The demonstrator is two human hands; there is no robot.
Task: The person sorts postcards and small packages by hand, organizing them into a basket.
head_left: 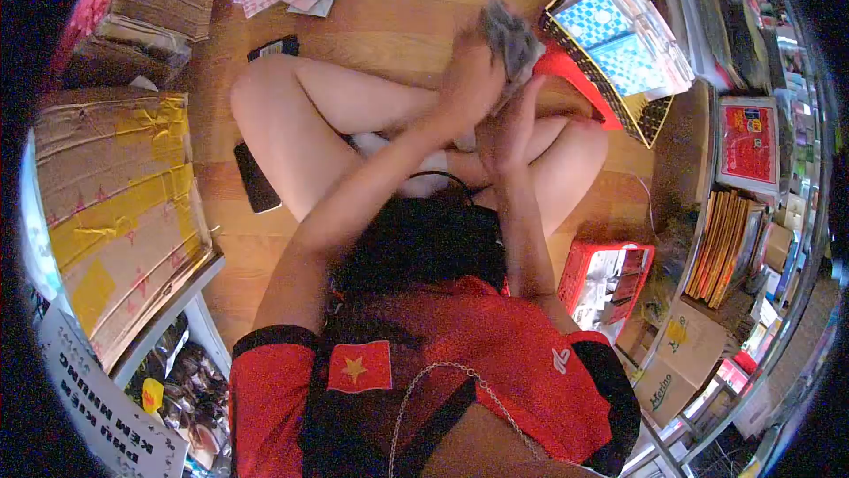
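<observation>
Red-and-black shirt [513,336]: nearest the camera, behind the fingers. Grey cloth-like item [515,43]: grasped in the nearer left hand [473,78], long axis pointing away from the shirt. Right hand [513,131]: just beside it; finger closure cannot be determined, blurred.

Rag [511,38], crumpled cloth; floor [389,22], smooth glossy wood; carton [110,199], matt cardboard with shiny tape [164,146]; basket [575,273], plastic; chain [439,367], bright metal.

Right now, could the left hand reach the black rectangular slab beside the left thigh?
Probably not directly: the left hand seems to hold crumpled grey cloth, and the bent left leg lies between hand and slab.
</observation>
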